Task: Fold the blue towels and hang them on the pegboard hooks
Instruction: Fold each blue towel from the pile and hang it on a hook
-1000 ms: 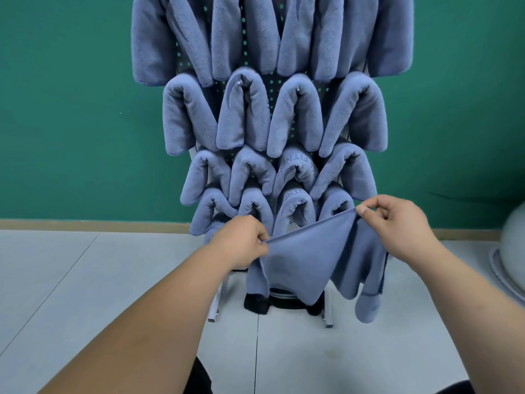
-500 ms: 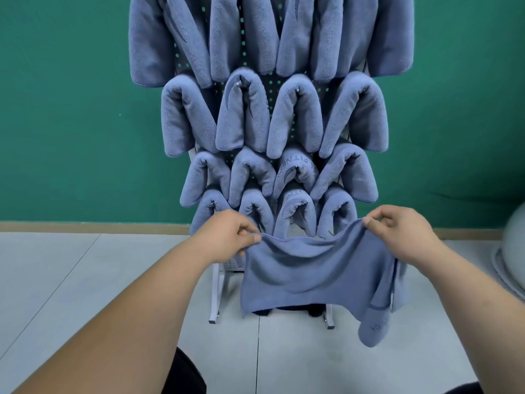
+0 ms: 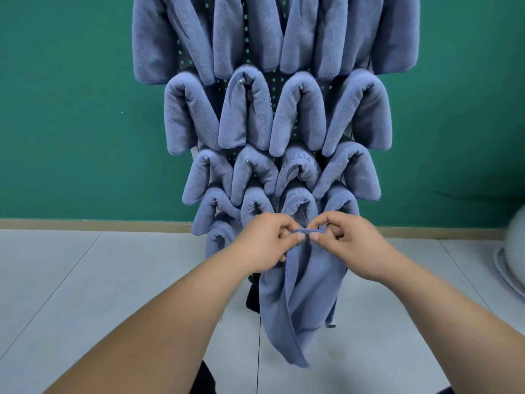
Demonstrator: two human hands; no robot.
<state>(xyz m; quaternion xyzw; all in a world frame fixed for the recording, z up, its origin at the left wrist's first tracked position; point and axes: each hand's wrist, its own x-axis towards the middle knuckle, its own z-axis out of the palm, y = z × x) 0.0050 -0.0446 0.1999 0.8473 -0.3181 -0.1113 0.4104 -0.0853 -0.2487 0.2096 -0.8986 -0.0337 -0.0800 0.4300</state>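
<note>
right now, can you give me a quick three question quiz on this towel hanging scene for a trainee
1. True or false: the loose blue microfibre towel hangs from one hand only.
2. The left hand and right hand are: A wide apart; B nearly touching, pinching the towel's top edge; C curled, holding nothing.
3. Fill in: the folded blue towels drape over metal ____ on the pale perforated pegboard.
Key: 1 false; 2 B; 3 hooks.

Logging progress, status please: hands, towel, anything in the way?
Left hand and right hand pinch towel top edge, side by side. Towel hangs doubled, not yet hooked. Hung towels crowd the pegboard.
</note>
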